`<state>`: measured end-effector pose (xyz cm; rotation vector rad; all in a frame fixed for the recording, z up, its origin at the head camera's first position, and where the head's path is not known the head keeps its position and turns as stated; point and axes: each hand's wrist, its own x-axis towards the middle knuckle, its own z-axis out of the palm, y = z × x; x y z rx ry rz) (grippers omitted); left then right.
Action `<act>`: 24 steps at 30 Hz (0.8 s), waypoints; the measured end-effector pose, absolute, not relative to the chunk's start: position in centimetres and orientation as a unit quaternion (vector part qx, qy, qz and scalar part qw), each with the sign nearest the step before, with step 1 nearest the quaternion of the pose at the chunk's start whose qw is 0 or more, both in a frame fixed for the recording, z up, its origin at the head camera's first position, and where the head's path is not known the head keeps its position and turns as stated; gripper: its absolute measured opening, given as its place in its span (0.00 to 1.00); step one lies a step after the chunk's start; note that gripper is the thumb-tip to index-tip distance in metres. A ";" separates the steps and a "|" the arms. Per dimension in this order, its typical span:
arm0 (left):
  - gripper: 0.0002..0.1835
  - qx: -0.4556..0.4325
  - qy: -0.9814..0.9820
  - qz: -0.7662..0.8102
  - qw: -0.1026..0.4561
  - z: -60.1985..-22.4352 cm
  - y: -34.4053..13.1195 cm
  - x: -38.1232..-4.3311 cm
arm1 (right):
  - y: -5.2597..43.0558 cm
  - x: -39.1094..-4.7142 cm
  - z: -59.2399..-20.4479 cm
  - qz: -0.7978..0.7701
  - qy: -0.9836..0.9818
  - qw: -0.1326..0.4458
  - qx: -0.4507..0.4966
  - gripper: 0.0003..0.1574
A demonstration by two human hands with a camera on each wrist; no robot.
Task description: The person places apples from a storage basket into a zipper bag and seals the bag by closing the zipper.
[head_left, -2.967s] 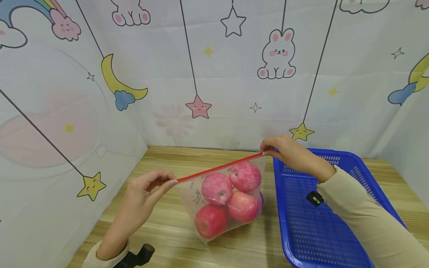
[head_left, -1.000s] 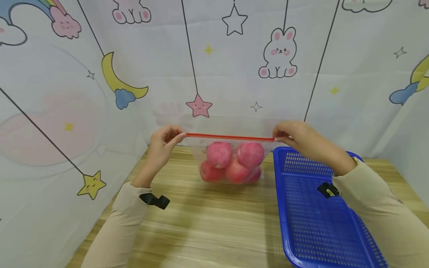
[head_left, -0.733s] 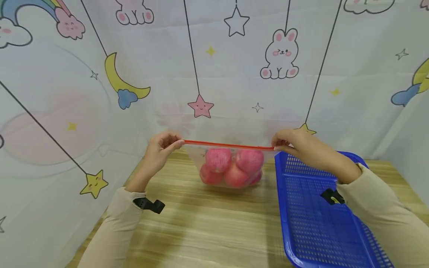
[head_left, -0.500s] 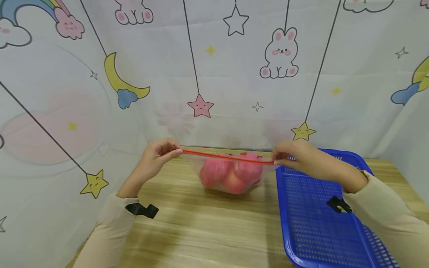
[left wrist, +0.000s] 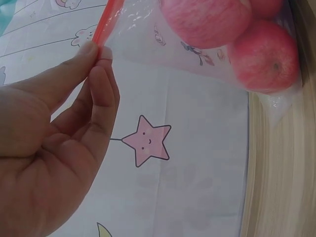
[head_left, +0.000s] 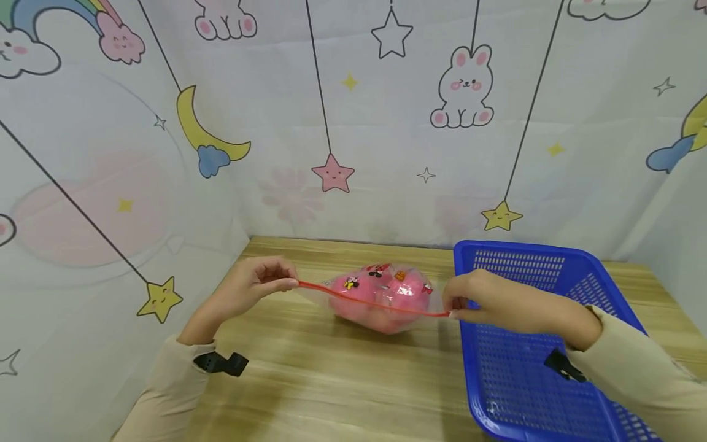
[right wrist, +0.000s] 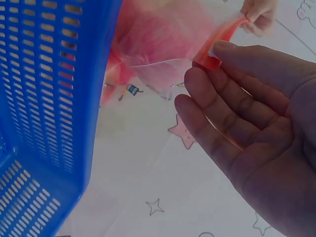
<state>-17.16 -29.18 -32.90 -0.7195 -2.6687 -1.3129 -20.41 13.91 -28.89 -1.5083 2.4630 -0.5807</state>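
A clear zip bag (head_left: 353, 287) with a red strip along its mouth and small cartoon prints holds several red apples (left wrist: 264, 57). It appears to lie on the wooden table, its mouth edge stretched towards the person. My left hand (head_left: 251, 287) pinches the left end of the red strip between thumb and fingertips. At the other end, my right hand (head_left: 486, 301) pinches the strip's corner, close to the blue basket. In the right wrist view the red corner (right wrist: 210, 60) pokes out under the thumb. The strip sags slightly and slopes down to the right.
A blue plastic basket (head_left: 468, 374) with slotted walls stands on the right, partly under the right forearm. White cloth (head_left: 381, 123) with cartoon stars and rabbits hangs behind and at the left. The wooden table (head_left: 331, 387) extends in front of the bag.
Both hands first brought the bag's tilted strip up level, then lowered it towards the person. The bag, raised a second ago, now leans over, showing its printed side. Both grips stay the same.
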 end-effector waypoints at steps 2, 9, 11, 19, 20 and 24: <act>0.01 -0.252 -0.868 -0.426 0.034 -33.2 -29.4 -17.0 | 13.7 -19.9 -29.1 -0.184 0.832 0.102 -0.514 0.12; 0.03 -0.308 -0.847 -0.433 -0.017 -33.9 -30.2 -16.8 | 12.2 -17.5 -29.9 -0.113 0.838 0.080 -0.527 0.11; 0.02 -0.314 -0.843 -0.435 -0.038 -34.1 -30.5 -16.5 | 11.9 -16.9 -30.1 -0.103 0.836 0.080 -0.533 0.13; 0.02 -0.308 -0.833 -0.442 -0.122 -34.7 -31.1 -15.2 | 10.8 -14.6 -31.5 -0.043 0.822 0.071 -0.564 0.12; 0.02 -0.311 -0.831 -0.443 -0.129 -34.8 -31.1 -15.1 | 10.7 -14.4 -31.8 -0.034 0.819 0.070 -0.569 0.11; 0.02 -0.330 -0.822 -0.441 -0.144 -35.3 -31.1 -14.6 | 10.2 -13.4 -32.8 0.018 0.794 0.029 -0.607 0.13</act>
